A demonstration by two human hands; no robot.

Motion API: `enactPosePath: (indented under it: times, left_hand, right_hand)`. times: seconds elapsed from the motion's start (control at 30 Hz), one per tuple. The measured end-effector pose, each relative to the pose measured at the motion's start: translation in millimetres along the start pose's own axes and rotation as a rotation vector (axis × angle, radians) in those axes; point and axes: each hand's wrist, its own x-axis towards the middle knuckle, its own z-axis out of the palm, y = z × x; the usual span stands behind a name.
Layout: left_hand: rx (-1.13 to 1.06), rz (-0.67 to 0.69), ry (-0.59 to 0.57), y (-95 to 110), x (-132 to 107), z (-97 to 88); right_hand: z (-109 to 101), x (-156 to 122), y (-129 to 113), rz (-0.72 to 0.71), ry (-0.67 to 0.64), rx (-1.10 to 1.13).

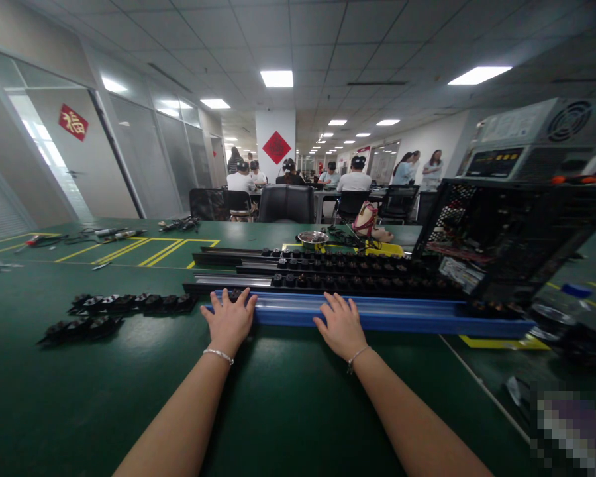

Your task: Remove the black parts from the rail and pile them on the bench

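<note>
A long blue channel-shaped rail lies crosswise in front of me. My left hand rests on its left end, fingers spread, with a small black part in the channel by the fingertips. Further right, my right hand lies on the rail's near edge with its fingers apart. More small black parts sit in the channel's right end. Just behind, black rails hold rows of similar parts. To the left of my left hand, loose black parts lie in rows on the table.
The green table has yellow tape lines. An open computer case with power supply units on top stands at the right. A metal bowl sits behind the rails. Cables and tools lie at the far left. People sit at desks beyond.
</note>
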Motion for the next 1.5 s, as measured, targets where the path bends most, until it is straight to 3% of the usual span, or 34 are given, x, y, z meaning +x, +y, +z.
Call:
enactPosePath:
  times: [0.6,1.27,1.5]
  left_hand:
    - [0.034,-0.010,0.098,-16,7,5.4]
    - [-0.077,-0.042,0.108,-22,13,8.3]
    - [-0.144,-0.077,0.106,-33,20,14.7]
  right_hand:
    - [2,0,1,-0.001,0.006,-0.003]
    - [2,0,2,-0.006,0.019,0.006]
    - [2,0,2,-0.010,0.023,0.005]
